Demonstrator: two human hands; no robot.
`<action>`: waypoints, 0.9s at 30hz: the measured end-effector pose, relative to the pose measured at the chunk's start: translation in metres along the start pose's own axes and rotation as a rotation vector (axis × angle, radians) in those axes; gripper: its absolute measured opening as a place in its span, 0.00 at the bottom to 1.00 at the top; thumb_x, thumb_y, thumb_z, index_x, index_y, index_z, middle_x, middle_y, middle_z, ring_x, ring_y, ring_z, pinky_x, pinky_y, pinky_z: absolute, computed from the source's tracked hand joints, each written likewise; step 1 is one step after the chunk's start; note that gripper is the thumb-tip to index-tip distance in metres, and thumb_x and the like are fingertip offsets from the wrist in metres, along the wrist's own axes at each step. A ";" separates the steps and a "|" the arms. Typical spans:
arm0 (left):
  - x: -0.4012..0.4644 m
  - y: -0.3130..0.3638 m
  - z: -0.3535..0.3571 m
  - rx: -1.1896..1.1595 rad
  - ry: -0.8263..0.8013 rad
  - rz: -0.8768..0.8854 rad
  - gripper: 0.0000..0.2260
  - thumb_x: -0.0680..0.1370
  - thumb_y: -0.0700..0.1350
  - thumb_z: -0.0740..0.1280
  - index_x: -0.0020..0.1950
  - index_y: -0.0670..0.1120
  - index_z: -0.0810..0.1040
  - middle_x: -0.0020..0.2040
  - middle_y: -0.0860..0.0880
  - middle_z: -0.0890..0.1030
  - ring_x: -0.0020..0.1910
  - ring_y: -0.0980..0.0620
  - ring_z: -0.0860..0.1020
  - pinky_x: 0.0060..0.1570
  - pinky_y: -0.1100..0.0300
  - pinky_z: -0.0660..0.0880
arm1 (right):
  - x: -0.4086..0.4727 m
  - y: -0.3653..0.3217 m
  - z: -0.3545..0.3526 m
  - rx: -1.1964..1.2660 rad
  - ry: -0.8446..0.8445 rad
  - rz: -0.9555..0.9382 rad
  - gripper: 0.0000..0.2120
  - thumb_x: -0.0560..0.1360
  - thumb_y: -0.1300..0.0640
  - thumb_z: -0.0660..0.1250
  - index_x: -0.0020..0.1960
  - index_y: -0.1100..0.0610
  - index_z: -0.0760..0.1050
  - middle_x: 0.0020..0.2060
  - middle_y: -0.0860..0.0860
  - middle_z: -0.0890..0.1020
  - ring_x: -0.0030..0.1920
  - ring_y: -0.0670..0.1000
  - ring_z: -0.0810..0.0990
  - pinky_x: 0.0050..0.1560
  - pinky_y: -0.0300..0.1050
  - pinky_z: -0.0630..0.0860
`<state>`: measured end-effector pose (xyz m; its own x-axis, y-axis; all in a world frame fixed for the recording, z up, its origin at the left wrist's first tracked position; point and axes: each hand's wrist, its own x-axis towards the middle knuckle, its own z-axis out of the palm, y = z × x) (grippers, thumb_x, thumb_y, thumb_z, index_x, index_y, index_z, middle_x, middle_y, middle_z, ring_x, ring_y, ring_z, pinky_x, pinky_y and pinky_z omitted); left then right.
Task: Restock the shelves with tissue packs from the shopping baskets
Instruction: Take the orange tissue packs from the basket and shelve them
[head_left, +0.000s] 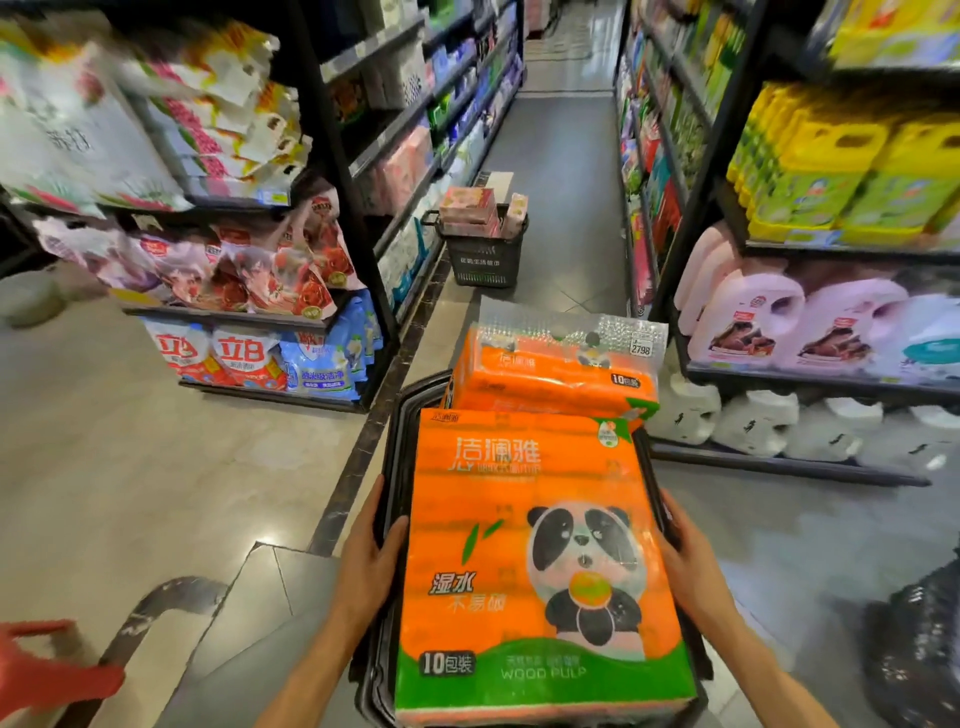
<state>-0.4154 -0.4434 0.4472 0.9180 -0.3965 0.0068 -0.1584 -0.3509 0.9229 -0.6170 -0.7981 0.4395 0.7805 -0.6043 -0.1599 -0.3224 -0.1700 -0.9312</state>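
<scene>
Two orange tissue packs ride in the black basket (393, 415) I carry: the near pack (535, 561), panda print up, lies flat across the top; the far pack (550, 382) sits tilted behind it, its clear handle flap standing up.

Left hand (366, 558): fingers curled on the basket's left rim, thumb just beside the near pack's edge. Right hand (688, 553): fingers wrapped on the right rim, touching the pack's side. Both clamp on the basket, not on the packs.

Second basket (485, 252): on the aisle floor ahead, well apart, loaded with pink packs (467, 205).

Shelving (415, 171): left run carries pink and blue tissue goods further down; right run holds detergent jugs (810, 171).

Handling note, my judgement: I keep the basket level so the loose top pack does not slide off, walk it toward the tissue section on the left, and set it down beside the shelf before lifting packs one at a time.
</scene>
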 end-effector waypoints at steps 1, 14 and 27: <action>-0.001 0.004 0.007 -0.008 0.013 -0.003 0.31 0.81 0.55 0.67 0.81 0.63 0.58 0.79 0.56 0.68 0.77 0.53 0.67 0.73 0.38 0.68 | 0.005 -0.003 -0.008 -0.002 -0.009 -0.022 0.22 0.83 0.56 0.66 0.75 0.42 0.70 0.65 0.42 0.82 0.64 0.45 0.81 0.65 0.60 0.78; 0.071 0.001 0.056 -0.085 0.041 -0.067 0.30 0.82 0.51 0.68 0.81 0.59 0.59 0.72 0.48 0.76 0.70 0.42 0.76 0.65 0.34 0.74 | 0.096 -0.022 -0.032 -0.051 -0.034 -0.003 0.24 0.83 0.58 0.66 0.77 0.46 0.68 0.61 0.38 0.83 0.61 0.39 0.81 0.63 0.48 0.79; 0.356 0.007 0.034 -0.064 -0.087 -0.003 0.28 0.83 0.53 0.67 0.77 0.72 0.58 0.76 0.53 0.72 0.73 0.51 0.73 0.71 0.40 0.71 | 0.303 -0.067 0.025 -0.063 0.165 0.033 0.33 0.77 0.34 0.66 0.79 0.42 0.65 0.72 0.44 0.77 0.72 0.47 0.75 0.71 0.62 0.73</action>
<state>-0.1019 -0.6162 0.4433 0.8830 -0.4687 -0.0270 -0.1295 -0.2983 0.9456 -0.3456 -0.9498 0.4454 0.6723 -0.7289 -0.1294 -0.3832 -0.1930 -0.9033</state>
